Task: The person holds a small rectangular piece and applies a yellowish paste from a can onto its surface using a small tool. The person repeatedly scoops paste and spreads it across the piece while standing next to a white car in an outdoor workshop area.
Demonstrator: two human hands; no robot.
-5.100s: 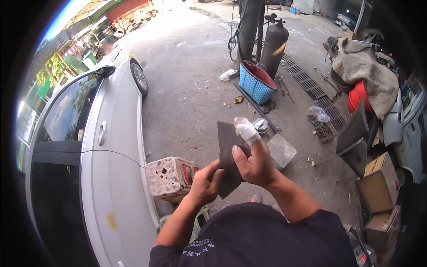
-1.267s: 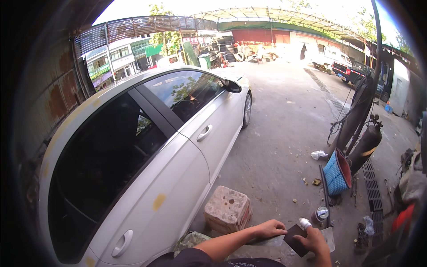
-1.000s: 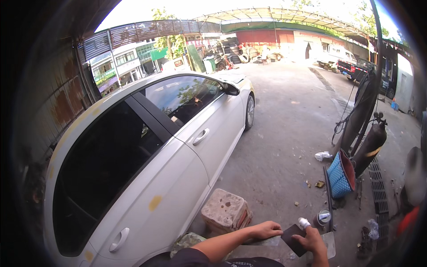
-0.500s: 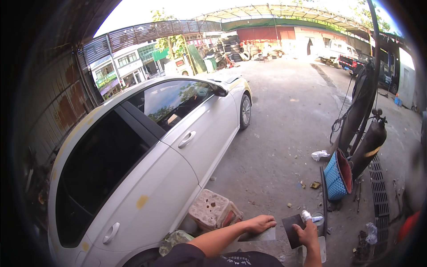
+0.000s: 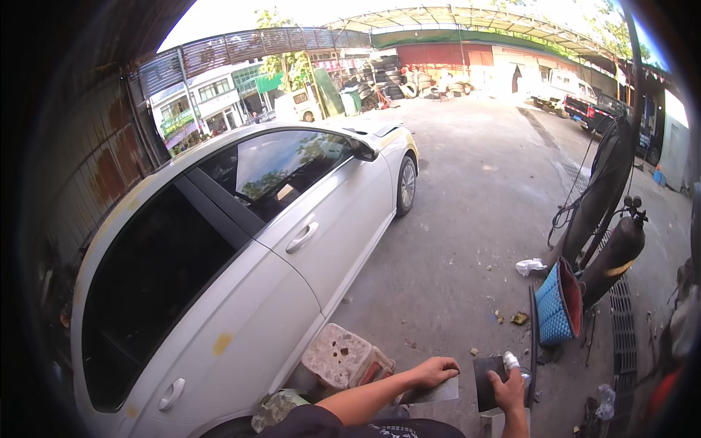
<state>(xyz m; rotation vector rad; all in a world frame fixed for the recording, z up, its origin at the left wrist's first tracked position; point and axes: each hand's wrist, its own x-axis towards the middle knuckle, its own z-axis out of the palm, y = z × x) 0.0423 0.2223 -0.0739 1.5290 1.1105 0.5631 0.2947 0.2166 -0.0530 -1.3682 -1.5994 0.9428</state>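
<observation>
My left hand point(image 5: 436, 371) is closed along the upper edge of a flat grey sheet point(image 5: 438, 392), its fingers curled over. Just right of it, my right hand point(image 5: 510, 390) grips a dark, square flat plate point(image 5: 487, 381), thumb on its face. A white piece point(image 5: 511, 360) sticks up at the fingers of that hand; whether it is a wrapped finger or a small tube cannot be made out. Partly behind the hand shows a round pale container point(image 5: 526, 374). The two plates are apart.
A white car point(image 5: 281, 281) with yellowish patches stands along the left. Beside its sill is a stained stool point(image 5: 347, 355). To the right are a blue woven bag point(image 5: 557, 303), a dark gas cylinder point(image 5: 617, 252), a floor grate point(image 5: 622, 314) and scattered litter.
The view has shifted slightly. Both hands still hold their plates; the dark plate now stands more upright and squarer to view, and the right hand sits a little lower.
</observation>
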